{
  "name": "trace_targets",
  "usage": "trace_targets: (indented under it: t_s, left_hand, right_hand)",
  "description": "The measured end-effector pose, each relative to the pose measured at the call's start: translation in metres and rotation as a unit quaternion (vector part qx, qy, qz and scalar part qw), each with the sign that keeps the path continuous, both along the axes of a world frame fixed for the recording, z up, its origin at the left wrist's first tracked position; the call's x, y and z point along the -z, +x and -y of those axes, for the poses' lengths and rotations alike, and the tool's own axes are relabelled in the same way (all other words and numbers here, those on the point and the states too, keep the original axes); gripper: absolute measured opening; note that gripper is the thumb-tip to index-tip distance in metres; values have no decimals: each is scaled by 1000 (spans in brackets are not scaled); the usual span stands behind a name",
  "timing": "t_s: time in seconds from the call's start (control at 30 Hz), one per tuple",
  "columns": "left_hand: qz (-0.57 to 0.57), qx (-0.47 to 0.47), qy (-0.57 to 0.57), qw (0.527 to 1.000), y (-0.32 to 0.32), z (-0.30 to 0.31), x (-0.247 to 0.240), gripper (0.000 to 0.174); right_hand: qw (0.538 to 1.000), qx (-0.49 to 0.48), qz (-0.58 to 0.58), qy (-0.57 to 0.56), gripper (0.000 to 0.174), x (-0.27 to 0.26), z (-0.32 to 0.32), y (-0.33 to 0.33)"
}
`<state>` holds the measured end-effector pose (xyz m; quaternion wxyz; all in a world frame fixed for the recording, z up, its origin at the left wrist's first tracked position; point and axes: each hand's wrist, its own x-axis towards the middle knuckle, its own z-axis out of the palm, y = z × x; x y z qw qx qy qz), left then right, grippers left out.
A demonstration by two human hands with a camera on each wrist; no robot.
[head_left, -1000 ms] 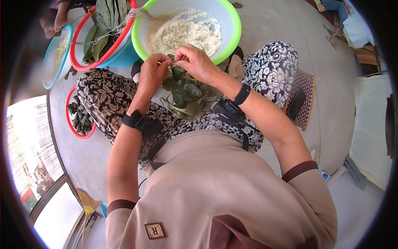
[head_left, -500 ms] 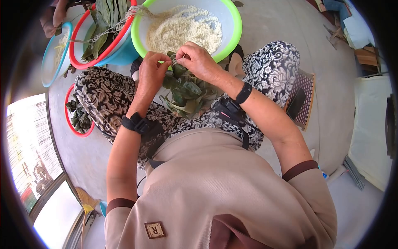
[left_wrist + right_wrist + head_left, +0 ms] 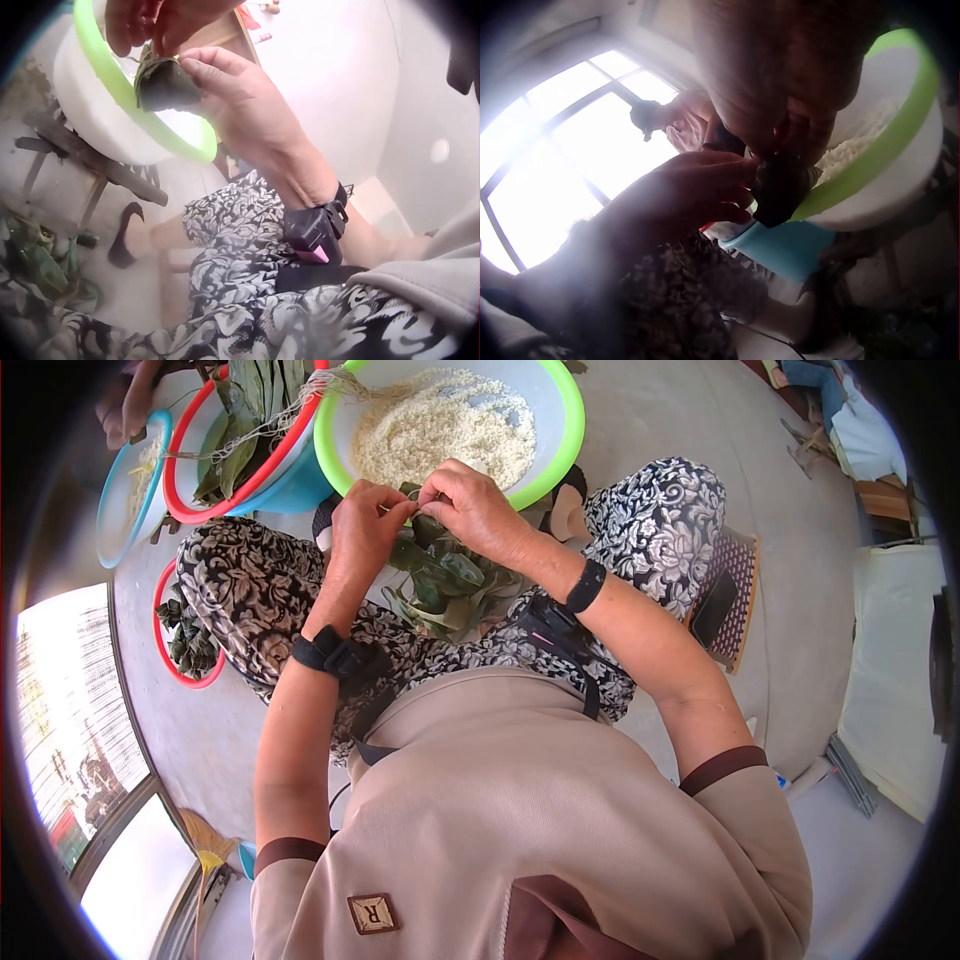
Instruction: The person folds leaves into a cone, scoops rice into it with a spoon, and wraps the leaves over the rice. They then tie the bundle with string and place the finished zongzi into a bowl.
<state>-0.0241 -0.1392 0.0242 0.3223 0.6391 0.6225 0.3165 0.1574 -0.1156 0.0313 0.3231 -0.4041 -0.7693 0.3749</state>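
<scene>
The leaf bundle (image 3: pixel 166 88) is at the near side of the green-rimmed basin (image 3: pixel 570 435), roughly over its rim; whether it touches this rim, I cannot tell. What matters most here, in my judgement, is that the bundle lies directly between the two hands, just below their meeting fingertips, so neither is clearly nearer: the left hand (image 3: pixel 365 525) and the right hand (image 3: pixel 480 510) both pinch at its top (which fingers take the leaf and which take the string (image 3: pixel 142 64) is too small to see). In the left wrist view, the string-bound part is turned to the left hand, while a plain leaf face lies against the right hand. A long axis is difficult to read, because the form is short and wedge-like. The bundle looks dark green, smooth and folded tightly, with thin pale string around it; in the right wrist view it is only a dark shape. Nearer to the person than the basin there is a leafy green heap (image 3: pixel 450 595), and inside the basin lies white rice (image 3: pixel 440 435).
</scene>
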Motion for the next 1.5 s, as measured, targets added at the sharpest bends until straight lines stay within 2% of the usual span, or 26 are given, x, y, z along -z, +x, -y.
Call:
trace_targets:
  t_s: [0.07, 0.27, 0.37, 0.43, 0.63, 0.83, 1.07, 1.13, 1.17, 1.23, 1.27, 1.33, 1.37, 1.43, 1.47, 1.5]
  left_hand:
    - [11, -1, -11, 1000, 0, 0, 1, 18]
    - [-29, 14, 54, 998, 2, 0, 3, 14]
    - [14, -1, -1, 1000, 0, -2, 5, 15]
    - [136, -54, -154, 977, 3, -2, -10, 12]
    - [236, -55, -185, 953, 2, -2, -9, 10]
    - [184, -66, -129, 972, 14, 0, -9, 11]
    - [214, -49, -140, 965, 12, 2, -5, 17]
    - [180, -91, -140, 969, 11, 3, 1, 21]
    - [181, -91, -139, 969, 9, 3, 4, 21]
    - [182, -89, -194, 960, 7, 5, -1, 21]
    - [182, -90, -192, 960, 6, 5, -2, 21]
    - [338, -69, -213, 914, 9, 7, -3, 21]
    - [338, -66, -211, 915, 11, 5, -2, 21]
    - [294, -24, -137, 946, 13, 3, -2, 25]
    - [295, -23, -134, 946, 14, 1, -2, 25]
    - [324, -22, -96, 941, 15, -1, -6, 27]
  right_hand:
    - [1000, -1, 3, 1, 8, 0, 0, -1]
    - [1000, -5, -2, 13, 8, 0, 1, -1]
    - [1000, -2, -4, 5, 8, 0, 1, 0]
    - [1000, -2, -2, -3, 7, -1, 1, 0]
    - [1000, -6, -8, -15, 7, 0, 0, 1]
    - [1000, -10, 12, 7, 10, 2, -2, 3]
    - [1000, -1, 5, 0, 14, 2, 0, 6]
    - [994, 77, 81, 7, 17, 2, 4, 6]
    - [994, 77, 81, 8, 17, 3, 3, 7]
    - [991, 69, 74, -91, 21, 9, -4, 11]
    - [991, 68, 74, -89, 21, 12, -7, 12]
    - [991, 55, 12, -122, 22, 17, -10, 14]
    - [991, 56, 13, -119, 22, 18, -12, 16]
    - [946, 74, -71, -309, 29, 12, -16, 18]
    - [947, 74, -71, -305, 29, 9, -18, 18]
    - [915, 69, -169, -361, 28, 5, -19, 17]
